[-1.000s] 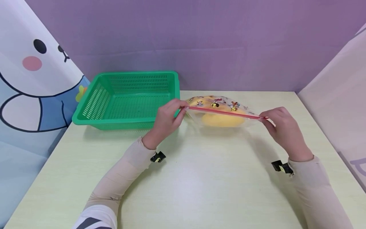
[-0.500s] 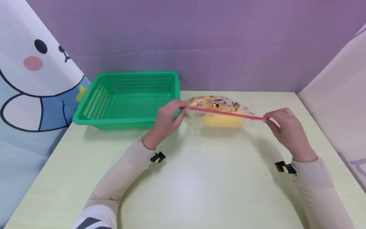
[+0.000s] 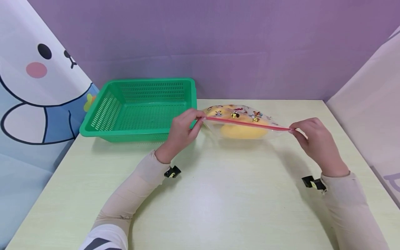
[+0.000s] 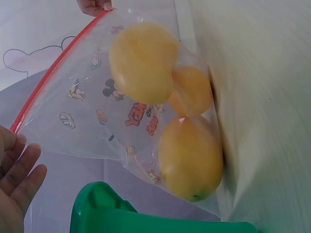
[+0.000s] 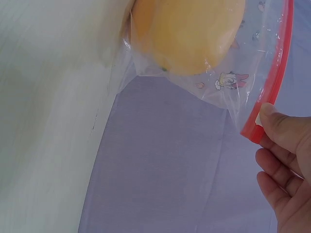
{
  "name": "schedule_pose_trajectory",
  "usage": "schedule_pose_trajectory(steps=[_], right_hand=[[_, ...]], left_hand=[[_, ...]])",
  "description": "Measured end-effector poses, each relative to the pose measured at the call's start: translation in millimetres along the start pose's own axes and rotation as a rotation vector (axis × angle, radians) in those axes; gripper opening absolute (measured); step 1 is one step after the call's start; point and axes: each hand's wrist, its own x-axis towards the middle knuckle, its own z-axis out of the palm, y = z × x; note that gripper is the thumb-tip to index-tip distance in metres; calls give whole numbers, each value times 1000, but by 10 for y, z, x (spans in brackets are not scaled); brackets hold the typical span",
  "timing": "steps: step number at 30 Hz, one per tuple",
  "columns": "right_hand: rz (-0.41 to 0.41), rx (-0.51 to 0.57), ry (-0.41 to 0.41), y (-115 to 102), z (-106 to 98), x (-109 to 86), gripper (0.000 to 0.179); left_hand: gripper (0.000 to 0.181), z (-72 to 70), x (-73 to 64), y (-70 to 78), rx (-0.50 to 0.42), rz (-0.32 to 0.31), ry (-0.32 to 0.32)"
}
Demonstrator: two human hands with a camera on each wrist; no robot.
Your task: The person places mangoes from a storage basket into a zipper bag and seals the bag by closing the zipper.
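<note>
A clear zip-lock bag (image 3: 254, 113) with cartoon prints stands on the table, its red zip strip (image 3: 247, 122) stretched level between both hands. Inside, in the left wrist view, are two large yellow-orange fruits like mangoes, the upper fruit (image 4: 143, 63) and the lower fruit (image 4: 191, 158), with a smaller orange fruit (image 4: 191, 92) between them. My left hand (image 3: 182, 132) pinches the strip's left end between thumb and forefinger. At the opposite end, my right hand (image 3: 317, 146) pinches the strip; in the right wrist view a small white piece (image 5: 258, 119) shows under its thumb.
A green plastic basket (image 3: 137, 133) with slotted walls stands left of the bag, close to my left hand. The pale table (image 3: 218, 201) ends at a purple cloth backdrop (image 3: 231, 69). Printed cloth hangs along the left side, and a pale sheet on the right.
My right hand has slid a little to the right along the red strip, out to its end. The left hand, the bag and the basket have stayed in place.
</note>
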Motion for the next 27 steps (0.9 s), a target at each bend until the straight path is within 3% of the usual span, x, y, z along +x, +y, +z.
schedule_pose_trajectory(steps=[18, 27], right_hand=[[-12, 4, -4, 5, 1, 18, 25], [-96, 62, -36, 22, -18, 19, 37]], left_hand=[[5, -14, 0, -36, -17, 17, 6], [6, -72, -28, -96, -31, 42, -1]])
